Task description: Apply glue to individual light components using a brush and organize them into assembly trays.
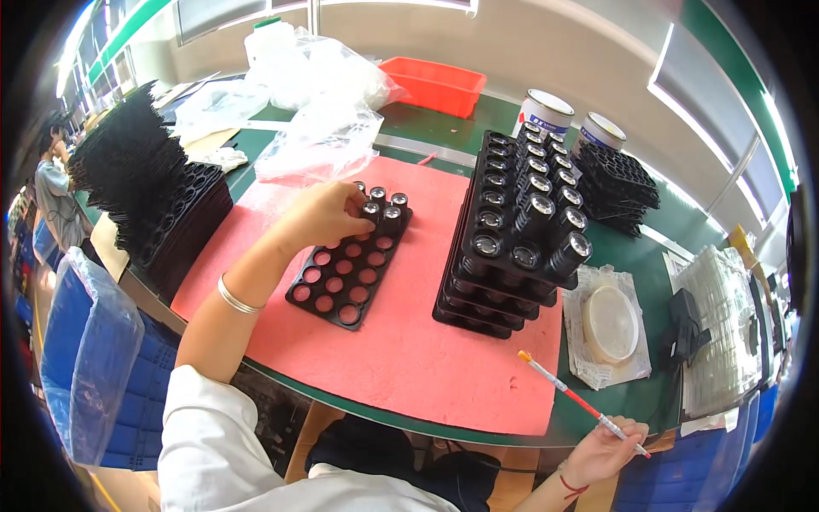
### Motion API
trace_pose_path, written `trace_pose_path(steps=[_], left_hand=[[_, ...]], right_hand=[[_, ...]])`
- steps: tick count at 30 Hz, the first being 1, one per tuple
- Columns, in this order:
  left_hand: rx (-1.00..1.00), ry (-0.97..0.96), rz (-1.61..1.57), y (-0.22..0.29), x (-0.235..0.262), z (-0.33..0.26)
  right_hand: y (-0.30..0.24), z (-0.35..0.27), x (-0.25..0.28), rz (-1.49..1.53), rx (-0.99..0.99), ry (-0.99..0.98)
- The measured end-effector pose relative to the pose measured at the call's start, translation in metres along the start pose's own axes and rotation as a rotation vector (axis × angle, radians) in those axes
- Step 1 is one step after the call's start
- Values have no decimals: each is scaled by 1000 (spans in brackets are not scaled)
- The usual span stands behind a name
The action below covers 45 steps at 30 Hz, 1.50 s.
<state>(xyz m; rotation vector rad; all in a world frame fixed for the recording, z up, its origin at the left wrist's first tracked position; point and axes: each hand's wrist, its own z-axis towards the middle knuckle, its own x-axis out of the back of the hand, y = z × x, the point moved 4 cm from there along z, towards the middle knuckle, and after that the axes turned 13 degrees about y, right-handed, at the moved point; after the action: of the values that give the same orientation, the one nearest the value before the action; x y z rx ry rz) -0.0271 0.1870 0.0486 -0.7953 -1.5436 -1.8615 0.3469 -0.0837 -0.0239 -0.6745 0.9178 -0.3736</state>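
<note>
On the pink mat, a black tray with round holes [343, 266] lies at a slant. Several short black cylinders with shiny, clear-looking tops [398, 201] stand in its far end. My left hand [328, 213] reaches over that end, its fingers closed round one black cylinder [370, 210]. At the lower right, beyond the mat's edge, my right hand [601, 450] grips a thin brush [570, 394] with a red and silvery handle. Its yellowish tip points up and left. Right of the middle stands a stack of black trays [478, 294], its top tray loaded with more such cylinders [537, 212].
The pink mat [409, 375] covers part of a green table. Stacked black trays [183, 218] rise at the left, more [618, 183] at the back right. A round whitish dish [611, 324] lies right. Behind are tins [546, 109], a red bin [435, 85] and plastic bags [324, 136].
</note>
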Motion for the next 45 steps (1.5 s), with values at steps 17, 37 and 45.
trace_pose_path(steps=[17,37,45], left_hand=[[-444,468,-140,92,28,-51],[-959,82,-480,152,-9,-113],[-25,-618,-888,77,-105,-114]], right_hand=[[-5,-2,-15,20,-18,-97],[-3,-3,-10,-25,86,114],[-1,-3,-4,-14,103,22]])
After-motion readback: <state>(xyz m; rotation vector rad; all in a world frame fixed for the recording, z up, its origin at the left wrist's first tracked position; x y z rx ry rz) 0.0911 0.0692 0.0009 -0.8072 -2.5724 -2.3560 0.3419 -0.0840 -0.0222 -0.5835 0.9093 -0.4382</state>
